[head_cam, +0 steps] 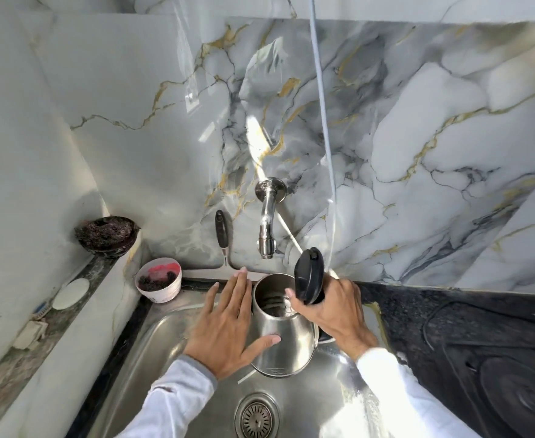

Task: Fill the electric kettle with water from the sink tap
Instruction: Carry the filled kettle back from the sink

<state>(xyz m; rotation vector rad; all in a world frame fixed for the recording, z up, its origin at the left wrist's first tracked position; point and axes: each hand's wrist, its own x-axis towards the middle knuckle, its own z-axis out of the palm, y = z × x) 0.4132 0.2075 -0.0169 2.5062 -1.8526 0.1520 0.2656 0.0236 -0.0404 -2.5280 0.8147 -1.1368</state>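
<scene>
A steel electric kettle (286, 343) hangs over the steel sink (165, 358), just below and in front of the chrome wall tap (267, 222). Its black lid (307, 275) stands flipped up, and the inside looks dry. My right hand (335, 311) grips the kettle's handle on the right side. My left hand (228, 327) lies flat with spread fingers against the kettle's left wall, the thumb on its front. No water runs from the tap.
A white cup with dark scraps (158, 282) stands at the sink's back left corner, a dark bowl (106, 235) on the ledge behind it. A black-handled tool (221, 235) leans on the wall. Dark counter (465, 343) lies right. The drain (256, 417) is near.
</scene>
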